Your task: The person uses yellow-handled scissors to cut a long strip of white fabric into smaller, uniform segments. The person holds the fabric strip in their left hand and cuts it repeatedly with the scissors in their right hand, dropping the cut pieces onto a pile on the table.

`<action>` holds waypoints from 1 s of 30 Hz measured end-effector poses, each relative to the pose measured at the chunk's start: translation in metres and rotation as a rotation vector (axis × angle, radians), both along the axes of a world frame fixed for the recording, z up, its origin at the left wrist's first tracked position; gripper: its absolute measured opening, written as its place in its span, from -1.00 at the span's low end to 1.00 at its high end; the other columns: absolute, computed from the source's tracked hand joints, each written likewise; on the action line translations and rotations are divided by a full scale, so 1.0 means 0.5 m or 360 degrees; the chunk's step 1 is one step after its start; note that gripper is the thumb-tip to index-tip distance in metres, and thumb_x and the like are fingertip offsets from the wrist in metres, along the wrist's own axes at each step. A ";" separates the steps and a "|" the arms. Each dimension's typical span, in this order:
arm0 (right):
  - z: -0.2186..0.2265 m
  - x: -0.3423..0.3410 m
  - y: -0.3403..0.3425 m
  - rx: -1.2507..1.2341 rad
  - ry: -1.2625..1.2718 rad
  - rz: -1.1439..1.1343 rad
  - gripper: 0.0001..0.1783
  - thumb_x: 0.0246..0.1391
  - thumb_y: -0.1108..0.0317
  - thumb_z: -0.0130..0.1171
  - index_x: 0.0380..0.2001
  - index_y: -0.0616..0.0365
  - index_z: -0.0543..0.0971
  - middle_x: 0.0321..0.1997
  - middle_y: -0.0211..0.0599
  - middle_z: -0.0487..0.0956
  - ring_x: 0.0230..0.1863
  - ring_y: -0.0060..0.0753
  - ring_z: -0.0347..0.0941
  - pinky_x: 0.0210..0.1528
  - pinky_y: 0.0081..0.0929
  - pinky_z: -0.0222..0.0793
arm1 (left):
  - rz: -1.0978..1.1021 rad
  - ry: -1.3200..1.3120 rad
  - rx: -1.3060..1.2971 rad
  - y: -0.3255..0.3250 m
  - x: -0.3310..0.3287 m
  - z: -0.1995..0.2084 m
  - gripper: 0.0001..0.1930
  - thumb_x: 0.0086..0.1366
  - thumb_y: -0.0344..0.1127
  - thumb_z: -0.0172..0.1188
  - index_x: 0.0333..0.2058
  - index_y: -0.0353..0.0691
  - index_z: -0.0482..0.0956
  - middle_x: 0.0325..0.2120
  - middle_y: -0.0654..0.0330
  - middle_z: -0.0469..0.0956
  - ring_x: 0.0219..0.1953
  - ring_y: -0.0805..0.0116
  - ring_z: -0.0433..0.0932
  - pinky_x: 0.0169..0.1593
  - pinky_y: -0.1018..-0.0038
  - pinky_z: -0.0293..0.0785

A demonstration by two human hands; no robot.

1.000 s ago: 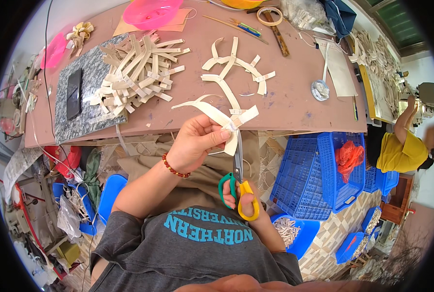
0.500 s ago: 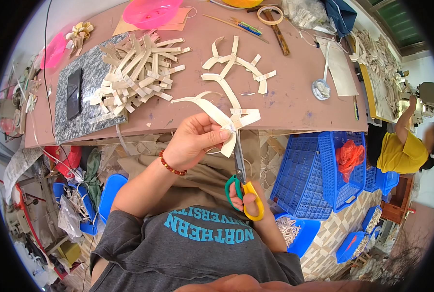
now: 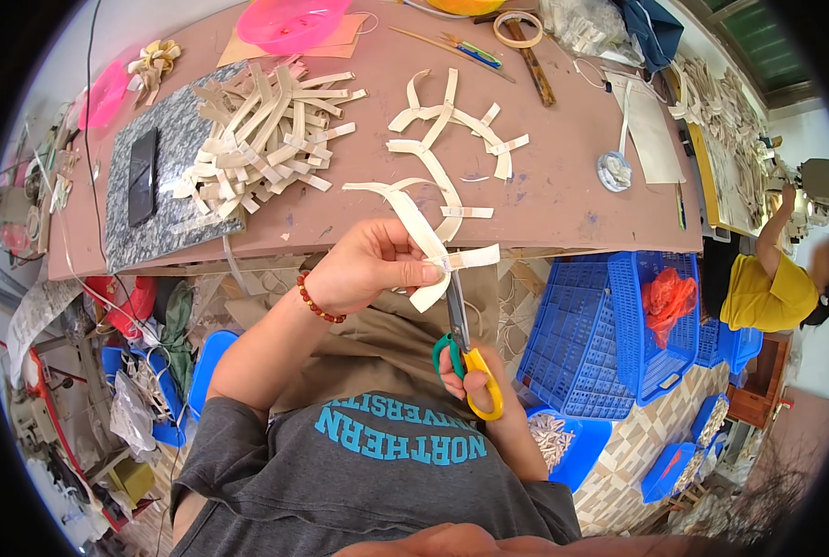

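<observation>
My left hand point(image 3: 370, 266) pinches a cream fabric strap piece point(image 3: 416, 221) between thumb and fingers, just off the table's near edge. The piece branches, with one arm stretching right and a short end hanging down. In my right hand point(image 3: 470, 379) is a pair of scissors point(image 3: 458, 320) with one green and one yellow handle, fingers through the loops. The blades point up and meet the strap piece beside my left thumb; whether they are cutting is too small to tell. More joined strap pieces point(image 3: 439, 176) lie on the table beyond.
A heap of cream strap pieces point(image 3: 266, 139) lies on a granite slab point(image 3: 168, 121), beside a black phone point(image 3: 142, 176). Beyond are a pink bowl point(image 3: 293, 23), a hammer point(image 3: 537, 74) and a tape roll point(image 3: 518, 30). Blue crates point(image 3: 577, 339) stand right, near a person in yellow point(image 3: 769, 292).
My left hand has shifted slightly left and down, turning the strap piece. Its right arm now stretches straight out, separate from the strap on the table. The scissors barely moved.
</observation>
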State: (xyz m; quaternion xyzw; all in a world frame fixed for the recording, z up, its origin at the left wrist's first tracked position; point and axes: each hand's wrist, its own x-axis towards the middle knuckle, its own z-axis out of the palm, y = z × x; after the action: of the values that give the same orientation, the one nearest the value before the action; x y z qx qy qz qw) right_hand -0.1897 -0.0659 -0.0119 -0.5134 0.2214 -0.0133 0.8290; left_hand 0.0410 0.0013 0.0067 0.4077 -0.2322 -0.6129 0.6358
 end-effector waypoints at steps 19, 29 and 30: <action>0.001 0.000 -0.001 -0.0063 0.0053 0.0031 -0.50 -0.04 -0.11 0.17 -0.47 0.18 0.40 -0.49 -0.55 0.32 -0.45 -0.74 0.21 -0.42 -0.74 0.13 | -0.0199 -0.0267 0.0047 0.005 0.013 0.036 -0.77 0.14 -0.47 0.18 -0.19 -0.34 0.54 -0.35 0.21 0.58 -0.33 0.58 0.49 -0.24 0.63 0.41; -0.017 -0.023 -0.003 0.0112 0.0119 0.0147 -0.45 -0.06 -0.16 0.15 -0.49 0.19 0.38 -0.49 -0.53 0.34 -0.51 -0.74 0.21 -0.49 -0.77 0.11 | -0.0277 -0.0283 0.0050 0.009 0.022 0.035 -0.77 0.14 -0.49 0.18 -0.19 -0.36 0.55 -0.34 0.22 0.58 -0.30 0.59 0.48 -0.18 0.61 0.40; -0.014 -0.020 -0.002 0.0047 0.0098 0.0143 -0.47 -0.05 -0.13 0.15 -0.48 0.19 0.38 -0.49 -0.53 0.34 -0.51 -0.74 0.21 -0.49 -0.77 0.10 | -0.0289 -0.0285 0.0048 0.009 0.023 0.036 -0.77 0.14 -0.49 0.18 -0.19 -0.36 0.54 -0.33 0.22 0.58 -0.29 0.58 0.48 -0.18 0.61 0.40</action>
State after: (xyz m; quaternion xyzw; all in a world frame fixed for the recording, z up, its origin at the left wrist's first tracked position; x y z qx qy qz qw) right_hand -0.1996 -0.0671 -0.0189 -0.5107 0.2237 0.0428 0.8291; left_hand 0.0526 0.0058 0.0247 0.4476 -0.3149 -0.6324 0.5482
